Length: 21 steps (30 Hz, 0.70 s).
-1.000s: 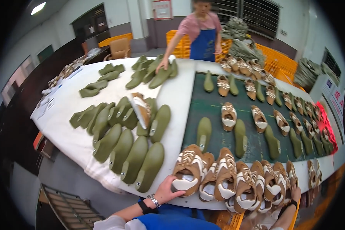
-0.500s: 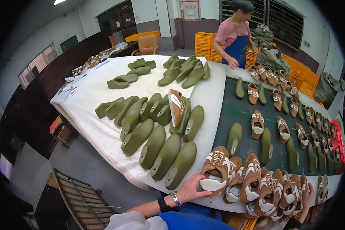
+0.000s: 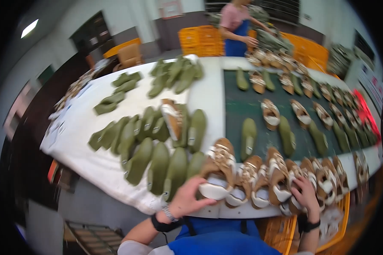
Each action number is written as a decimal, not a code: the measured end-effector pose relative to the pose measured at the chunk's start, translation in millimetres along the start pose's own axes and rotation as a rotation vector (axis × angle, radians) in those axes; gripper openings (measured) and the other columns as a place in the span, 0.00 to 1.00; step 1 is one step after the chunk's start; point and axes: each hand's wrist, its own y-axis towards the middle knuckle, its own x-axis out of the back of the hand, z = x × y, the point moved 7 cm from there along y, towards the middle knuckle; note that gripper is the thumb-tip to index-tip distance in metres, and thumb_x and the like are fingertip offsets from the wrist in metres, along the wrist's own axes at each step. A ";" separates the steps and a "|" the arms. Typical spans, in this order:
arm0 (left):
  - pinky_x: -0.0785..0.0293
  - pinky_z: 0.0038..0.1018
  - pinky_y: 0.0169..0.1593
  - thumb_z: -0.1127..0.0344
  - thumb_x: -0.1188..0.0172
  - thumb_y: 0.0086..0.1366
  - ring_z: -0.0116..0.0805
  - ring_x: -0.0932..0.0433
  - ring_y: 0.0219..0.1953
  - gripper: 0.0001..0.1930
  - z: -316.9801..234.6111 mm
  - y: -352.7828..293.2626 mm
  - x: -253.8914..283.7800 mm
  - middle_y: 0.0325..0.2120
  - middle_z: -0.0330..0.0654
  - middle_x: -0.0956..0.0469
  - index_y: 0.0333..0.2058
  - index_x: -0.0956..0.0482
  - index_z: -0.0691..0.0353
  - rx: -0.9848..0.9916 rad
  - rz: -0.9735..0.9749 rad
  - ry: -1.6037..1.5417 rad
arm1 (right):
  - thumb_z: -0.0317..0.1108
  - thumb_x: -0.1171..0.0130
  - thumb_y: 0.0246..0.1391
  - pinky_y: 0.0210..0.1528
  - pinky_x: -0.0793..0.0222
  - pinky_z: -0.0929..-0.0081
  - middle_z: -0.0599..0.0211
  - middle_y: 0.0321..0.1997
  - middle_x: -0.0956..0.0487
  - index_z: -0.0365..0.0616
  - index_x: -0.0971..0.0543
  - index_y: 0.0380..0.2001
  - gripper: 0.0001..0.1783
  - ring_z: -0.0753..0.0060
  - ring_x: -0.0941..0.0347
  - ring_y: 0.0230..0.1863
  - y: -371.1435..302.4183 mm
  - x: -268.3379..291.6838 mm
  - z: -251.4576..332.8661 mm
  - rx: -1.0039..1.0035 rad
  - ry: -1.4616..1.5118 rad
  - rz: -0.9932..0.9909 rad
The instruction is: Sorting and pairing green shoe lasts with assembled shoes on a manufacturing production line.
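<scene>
At the near edge of the table, my left hand (image 3: 188,199) grips the heel of a brown-and-white sneaker (image 3: 221,163), the leftmost of a close row. Its fingers go behind the heel on the left side, and the thumb lies below it. Farther right, my right hand (image 3: 305,193) is bent over another sneaker (image 3: 294,170) in the middle of that row; its fingertips are blurred against the heel. Green shoe lasts (image 3: 158,168) stand grouped on the white cloth left of my left hand, and one sneaker (image 3: 172,119) leans among them.
A dark green conveyor belt (image 3: 259,111) carries sneakers and lasts in rows on the right. Across the table stands a person (image 3: 238,29) in a blue apron, near more sneakers. Orange crates (image 3: 202,41) are stacked behind; an orange crate (image 3: 342,219) sits below the near edge.
My right hand has moved left from the row's right end to its middle. My left hand still has the leftmost sneaker. The whole view has shifted, and the co-worker's arms have moved.
</scene>
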 end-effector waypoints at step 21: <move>0.47 0.49 0.55 0.53 0.38 0.48 0.48 0.49 0.59 0.35 219.8 334.8 -157.0 0.54 0.45 0.43 0.55 0.42 0.47 0.399 0.131 0.682 | 0.37 0.39 0.37 0.51 0.40 0.61 0.64 0.43 0.29 0.47 0.25 0.37 0.19 0.53 0.38 0.49 7.6 4.5 -11.6 -0.043 0.031 -0.125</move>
